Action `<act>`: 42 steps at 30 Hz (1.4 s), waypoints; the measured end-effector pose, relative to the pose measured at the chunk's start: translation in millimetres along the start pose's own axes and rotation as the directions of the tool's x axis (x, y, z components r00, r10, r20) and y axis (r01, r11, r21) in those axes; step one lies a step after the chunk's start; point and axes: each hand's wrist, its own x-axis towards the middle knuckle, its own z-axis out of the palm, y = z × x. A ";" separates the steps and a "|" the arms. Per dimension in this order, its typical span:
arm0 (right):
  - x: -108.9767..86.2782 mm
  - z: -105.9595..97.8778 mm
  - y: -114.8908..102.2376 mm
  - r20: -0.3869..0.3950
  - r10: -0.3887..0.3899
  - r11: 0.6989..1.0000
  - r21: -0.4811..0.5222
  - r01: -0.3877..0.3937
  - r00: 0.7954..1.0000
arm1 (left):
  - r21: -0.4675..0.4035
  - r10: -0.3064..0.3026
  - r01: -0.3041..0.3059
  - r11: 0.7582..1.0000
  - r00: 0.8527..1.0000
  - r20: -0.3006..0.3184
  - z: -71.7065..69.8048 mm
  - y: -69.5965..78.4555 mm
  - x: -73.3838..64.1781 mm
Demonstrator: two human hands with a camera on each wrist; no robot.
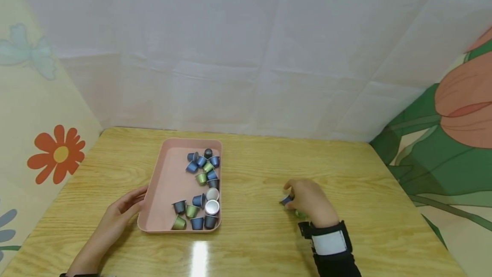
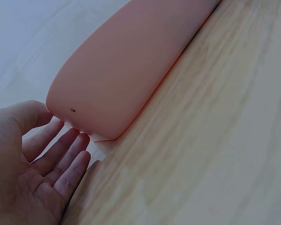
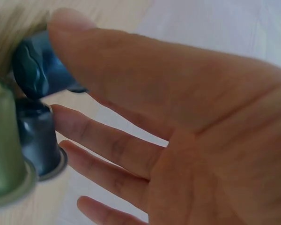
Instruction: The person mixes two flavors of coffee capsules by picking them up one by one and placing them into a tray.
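A pink tray (image 1: 165,183) lies left of centre on the table, with several blue, green, black and white coffee capsules along its right side. My left hand (image 1: 123,210) rests its fingertips at the tray's left wall, fingers relaxed; in the left wrist view the pink wall (image 2: 107,79) rises right beside them. On the right, my right hand (image 1: 309,200) pinches a blue coffee capsule (image 1: 286,200) between thumb and finger. Close by are a green capsule (image 3: 4,150) and a dark capsule (image 3: 40,140), which the hand mostly hides in the head view.
A wooden table (image 1: 253,247) spreads under both hands. Behind it hangs a white cloth (image 1: 230,54). Panels with a painted red flower (image 1: 59,155) and a large tulip (image 1: 469,101) flank the table.
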 end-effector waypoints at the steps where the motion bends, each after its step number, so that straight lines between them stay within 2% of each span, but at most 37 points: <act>1: 1.0 1.2 -0.4 -0.004 -0.007 1.000 -0.006 0.007 1.000 | -0.002 0.002 -0.002 1.000 1.000 0.001 -0.3 -0.4 0.1; 9: 7.4 9.0 1.7 -0.078 -0.044 0.997 -0.073 0.039 0.996 | -0.007 0.009 -0.009 1.000 1.000 0.000 -0.2 0.6 -0.3; 19: 8.9 13.5 2.8 -0.072 -0.036 0.996 -0.086 0.030 0.997 | -0.007 -0.001 0.001 1.000 1.000 0.005 0.1 2.0 -1.3; 26: 7.2 12.2 -5.2 -0.100 -0.038 0.997 -0.077 0.030 0.994 | -0.007 0.002 -0.002 1.000 1.000 0.001 0.6 2.2 -0.7; 36: 3.8 13.5 -24.9 -0.165 -0.099 0.992 -0.089 0.085 0.981 | -0.017 0.013 -0.013 1.000 1.000 0.006 0.0 2.1 -1.1; 42: 3.0 15.1 -45.4 -0.194 -0.205 0.975 -0.126 0.183 0.959 | -0.032 0.028 -0.028 0.999 1.000 -0.008 1.6 3.3 -1.1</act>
